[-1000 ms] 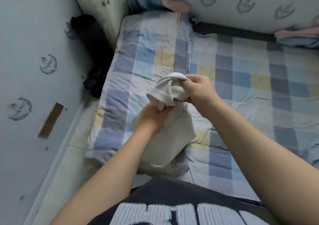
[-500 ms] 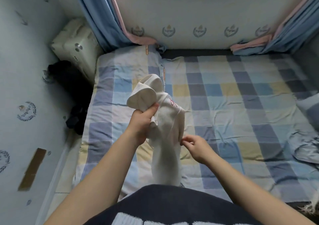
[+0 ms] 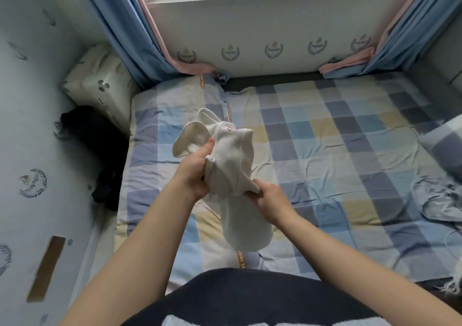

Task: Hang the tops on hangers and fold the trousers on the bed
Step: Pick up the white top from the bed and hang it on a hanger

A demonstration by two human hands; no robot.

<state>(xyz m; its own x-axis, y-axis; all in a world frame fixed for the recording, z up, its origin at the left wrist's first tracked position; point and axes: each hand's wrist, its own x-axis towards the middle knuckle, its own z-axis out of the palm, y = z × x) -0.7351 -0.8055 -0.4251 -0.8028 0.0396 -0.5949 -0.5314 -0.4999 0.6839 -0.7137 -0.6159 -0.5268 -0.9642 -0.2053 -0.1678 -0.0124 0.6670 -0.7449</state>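
Two hands keep one item raised above the near-left of the blue-and-yellow checked bed sheet [image 3: 325,155]. The left hand [image 3: 193,175] clamps round the gathered middle of the bunched cream-white cotton garment [image 3: 232,160] and carries its weight. The right hand [image 3: 268,200] pinches a lower fold, probably to pull the fabric open.

Left hand [image 3: 193,175] tight round white garment [image 3: 232,155], thumb up; right hand [image 3: 268,200] lower, seemingly in a pinch on it.

The bed [image 3: 272,83] wears a checked sheet [image 3: 325,135]; a crumpled pale-blue garment [image 3: 440,202] lies far right, near a checked pillow [image 3: 447,145].
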